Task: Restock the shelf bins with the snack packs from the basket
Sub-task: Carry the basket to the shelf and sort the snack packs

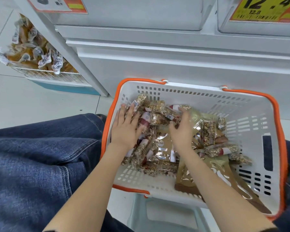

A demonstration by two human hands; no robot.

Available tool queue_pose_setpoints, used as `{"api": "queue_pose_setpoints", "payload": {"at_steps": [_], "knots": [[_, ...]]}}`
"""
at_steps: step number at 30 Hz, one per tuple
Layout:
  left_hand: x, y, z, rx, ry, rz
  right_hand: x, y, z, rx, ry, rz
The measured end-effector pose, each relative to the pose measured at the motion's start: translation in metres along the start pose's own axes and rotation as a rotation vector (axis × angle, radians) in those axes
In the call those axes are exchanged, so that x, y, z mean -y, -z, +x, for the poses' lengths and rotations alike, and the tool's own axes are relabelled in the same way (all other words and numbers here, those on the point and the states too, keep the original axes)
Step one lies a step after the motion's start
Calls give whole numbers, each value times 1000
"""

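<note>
A white basket with an orange rim (251, 114) sits in front of me, holding several clear snack packs of grain bars (156, 118) heaped at its left and middle. My left hand (126, 128) lies flat on the left side of the heap, fingers straight. On the heap's right side, the fingers of my right hand (181, 129) curl over some packs; whether they grip one I cannot tell. A large brownish bag (208, 174) lies under the packs. White shelf bins (141, 12) hang above the basket.
A white shelf base (174, 64) stands right behind the basket. At the far left, a wire rack (54, 74) holds orange-brown wrapped snacks. A yellow price tag (264, 9) hangs on the right bin. My jeans-clad leg (32, 156) lies left, and a pale stool (164, 215) is below the basket.
</note>
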State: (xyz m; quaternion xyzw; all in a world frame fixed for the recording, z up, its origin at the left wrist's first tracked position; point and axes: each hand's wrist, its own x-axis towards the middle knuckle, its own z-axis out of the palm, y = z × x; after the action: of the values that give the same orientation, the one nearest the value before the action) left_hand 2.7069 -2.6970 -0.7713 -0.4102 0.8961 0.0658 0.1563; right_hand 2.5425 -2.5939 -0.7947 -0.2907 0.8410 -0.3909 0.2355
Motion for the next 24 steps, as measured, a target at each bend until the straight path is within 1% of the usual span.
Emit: {"api": "queue_pose_setpoints", "payload": {"at_steps": [1,2,4,5,6,7,8,9,10,11,12,13,14,15,16,17,18,19,20,22,23,24], "knots": [[-1,-1,-1,-19,-11,16,-9,3,11,20,27,-145],[0,-2,-1,-38,-28,22,-15,4,21,112,39,-265],[1,-4,-1,-82,-56,39,-21,2,33,359,67,-473],[2,-5,-1,-97,-64,59,-19,1,36,441,73,-564],[2,-6,-1,-110,-71,86,-19,-2,39,504,40,-601],[1,-8,-1,-120,-81,105,-15,-2,40,551,-30,-569],[1,-9,-1,-121,-99,110,-10,-1,40,590,-126,-447],[0,-11,-1,-118,-119,102,-7,1,38,613,-205,-267],[-2,-10,0,-118,-131,72,-4,1,33,619,-243,-82],[-4,-5,0,-132,-126,16,3,0,26,619,-231,47],[-8,1,1,-174,-99,-70,11,-3,17,626,-181,132],[-13,10,4,-236,-56,-180,18,-10,8,636,-97,147],[-18,19,7,-298,-14,-282,24,-21,-2,637,5,110],[-22,27,10,-345,6,-341,27,-32,-12,622,104,33],[-25,33,13,-357,-9,-350,27,-44,-20,608,179,-22],[-27,37,16,-319,-54,-322,28,-52,-27,607,227,-35],[-28,35,18,-241,-106,-263,25,-59,-31,607,250,-17],[-28,30,18,-165,-147,-192,24,-59,-34,618,247,-9],[-25,22,17,-133,-175,-132,22,-53,-36,630,244,-20],[-18,9,11,-123,-222,-10,11,-33,-38,620,248,-39],[-15,3,10,-115,-240,54,1,-21,-37,576,215,-33],[-12,-1,8,-121,-251,104,-12,-10,-36,505,144,-25]]}}
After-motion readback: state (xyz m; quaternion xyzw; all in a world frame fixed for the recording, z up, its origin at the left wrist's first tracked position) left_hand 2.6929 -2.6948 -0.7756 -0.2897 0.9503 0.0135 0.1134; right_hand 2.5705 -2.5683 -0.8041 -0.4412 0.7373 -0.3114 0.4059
